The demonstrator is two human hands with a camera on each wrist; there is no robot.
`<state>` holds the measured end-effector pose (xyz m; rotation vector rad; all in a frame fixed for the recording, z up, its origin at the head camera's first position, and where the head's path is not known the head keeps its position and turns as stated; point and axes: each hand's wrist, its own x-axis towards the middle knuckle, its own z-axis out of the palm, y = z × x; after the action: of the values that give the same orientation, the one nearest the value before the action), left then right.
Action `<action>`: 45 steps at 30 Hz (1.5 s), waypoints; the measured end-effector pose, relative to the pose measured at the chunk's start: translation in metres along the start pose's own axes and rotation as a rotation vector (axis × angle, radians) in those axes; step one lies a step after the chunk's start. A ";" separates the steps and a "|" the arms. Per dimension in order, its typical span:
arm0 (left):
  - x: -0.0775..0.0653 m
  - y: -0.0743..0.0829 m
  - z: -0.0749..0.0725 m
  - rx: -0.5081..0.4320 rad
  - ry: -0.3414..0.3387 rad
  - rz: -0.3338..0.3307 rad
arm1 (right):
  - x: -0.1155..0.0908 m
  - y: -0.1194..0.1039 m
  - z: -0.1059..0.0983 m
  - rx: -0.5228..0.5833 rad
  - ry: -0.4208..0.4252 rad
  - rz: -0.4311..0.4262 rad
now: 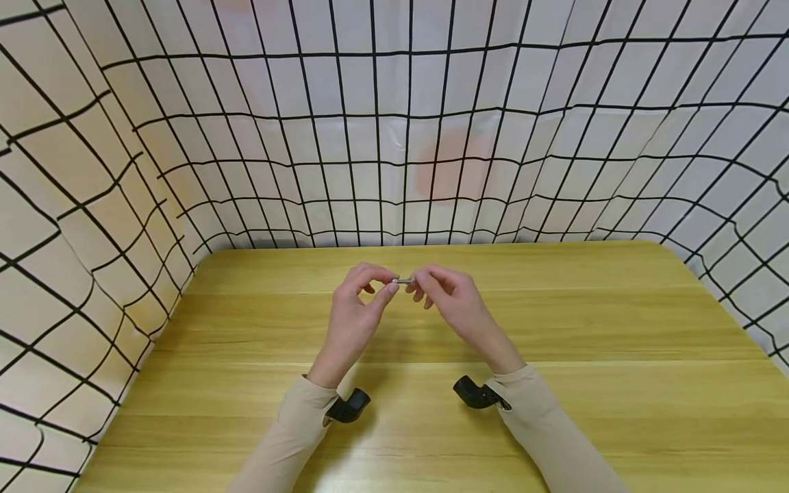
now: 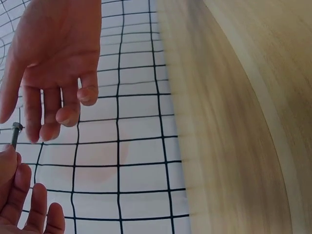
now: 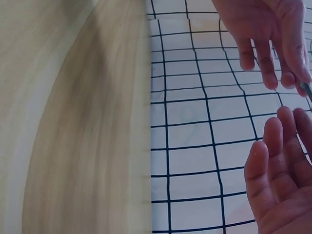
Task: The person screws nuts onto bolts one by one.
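Observation:
Between the two hands, above the table, a small metal bolt (image 1: 403, 281) lies level in the head view. My left hand (image 1: 356, 308) pinches one end of it between thumb and index finger. In the left wrist view the bolt's head (image 2: 17, 126) sticks out of that pinch towards the other hand. My right hand (image 1: 462, 305) is at the bolt's other end, fingertips close around it. There, the right thumb and index finger stand apart with the bolt head between them. At the right wrist view's edge, only part of the bolt (image 3: 306, 88) shows.
Below the hands spreads a wooden table (image 1: 246, 335). A white wall covering with a black grid (image 1: 345, 137) rises behind it and at both sides. Black devices (image 1: 348, 405) are worn at both wrists, under beige sleeves (image 1: 542, 424).

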<state>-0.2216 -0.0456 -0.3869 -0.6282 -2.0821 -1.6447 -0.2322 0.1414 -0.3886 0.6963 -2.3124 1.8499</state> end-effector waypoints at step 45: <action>0.000 0.031 -0.005 -0.008 -0.010 0.023 | 0.001 -0.004 0.002 -0.009 0.016 0.061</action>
<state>-0.2032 -0.0442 -0.3611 -0.6610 -2.0689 -1.6410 -0.2306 0.1386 -0.3853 0.6150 -2.3561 1.8611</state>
